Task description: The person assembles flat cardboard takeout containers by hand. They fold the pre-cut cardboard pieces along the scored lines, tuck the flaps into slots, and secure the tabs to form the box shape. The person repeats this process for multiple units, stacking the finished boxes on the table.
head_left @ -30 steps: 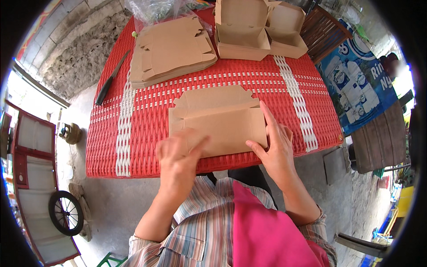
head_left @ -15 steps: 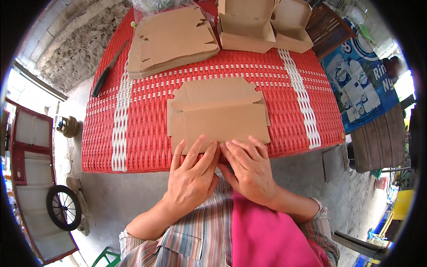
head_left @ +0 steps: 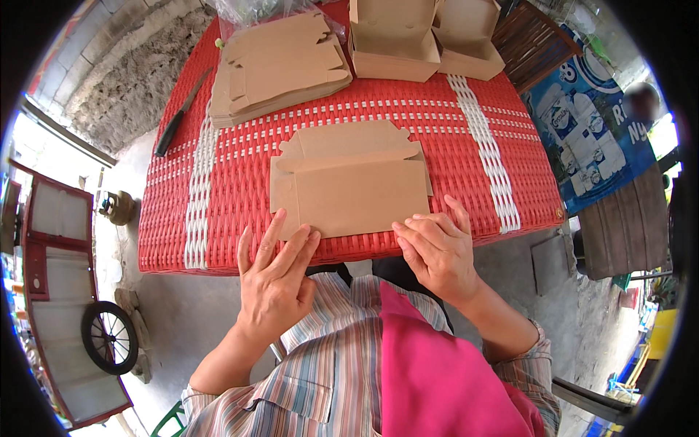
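Observation:
A brown cardboard box blank (head_left: 360,197), partly folded, lies in front of me along the near edge of the red and white woven table (head_left: 240,237). Its far flap bends up along a crease, with small tabs at the sides. My left hand (head_left: 277,280) has its fingers spread, the tips touching the blank's near left corner. At the near right corner, my right hand (head_left: 440,255) rests fingertips on the edge, its fingers apart and its thumb just below the edge. Neither hand grips the cardboard.
A stack of flat box blanks (head_left: 284,65) lies at the far left beside a clear plastic bag (head_left: 266,10). Two open folded boxes (head_left: 397,58) (head_left: 472,54) stand at the far right. A black-handled knife (head_left: 171,131) lies near the table's left edge.
My hands have moved apart from the middle of the blank's near edge toward its two near corners. The near edge now shows between them.

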Demonstrator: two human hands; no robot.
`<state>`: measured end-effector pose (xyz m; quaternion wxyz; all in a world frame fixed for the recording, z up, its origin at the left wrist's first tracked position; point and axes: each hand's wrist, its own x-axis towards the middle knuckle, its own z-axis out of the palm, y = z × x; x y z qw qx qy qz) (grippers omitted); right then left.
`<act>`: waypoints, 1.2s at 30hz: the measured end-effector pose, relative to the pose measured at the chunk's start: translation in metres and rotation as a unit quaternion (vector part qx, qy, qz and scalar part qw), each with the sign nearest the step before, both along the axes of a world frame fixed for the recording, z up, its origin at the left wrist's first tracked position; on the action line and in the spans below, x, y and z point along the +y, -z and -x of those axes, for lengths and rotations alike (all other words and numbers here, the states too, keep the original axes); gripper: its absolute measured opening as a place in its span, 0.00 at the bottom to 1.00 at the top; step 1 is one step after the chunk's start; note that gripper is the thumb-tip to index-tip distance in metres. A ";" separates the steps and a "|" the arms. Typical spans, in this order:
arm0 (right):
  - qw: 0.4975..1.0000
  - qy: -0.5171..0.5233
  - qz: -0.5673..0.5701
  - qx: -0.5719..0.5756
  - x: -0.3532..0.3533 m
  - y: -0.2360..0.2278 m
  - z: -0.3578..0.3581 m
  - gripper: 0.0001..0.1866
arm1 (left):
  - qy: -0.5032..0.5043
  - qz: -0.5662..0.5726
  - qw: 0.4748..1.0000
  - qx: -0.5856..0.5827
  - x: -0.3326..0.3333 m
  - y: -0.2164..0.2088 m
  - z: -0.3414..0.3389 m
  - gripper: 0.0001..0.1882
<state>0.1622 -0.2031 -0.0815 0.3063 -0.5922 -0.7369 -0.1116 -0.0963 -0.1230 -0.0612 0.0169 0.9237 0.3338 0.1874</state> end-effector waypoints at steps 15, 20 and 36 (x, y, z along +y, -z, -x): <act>0.985 0.018 0.093 0.146 -0.009 -0.011 -0.035 0.30 | -0.080 0.338 0.878 -0.329 0.030 -0.009 0.006 0.17; 0.987 -0.089 0.132 0.012 -0.027 -0.014 -0.046 0.34 | 0.174 0.192 0.957 -0.130 0.027 0.002 0.042 0.11; 0.992 -0.118 0.038 0.039 -0.009 -0.003 -0.021 0.12 | 0.159 0.122 0.966 -0.165 0.040 0.009 0.034 0.18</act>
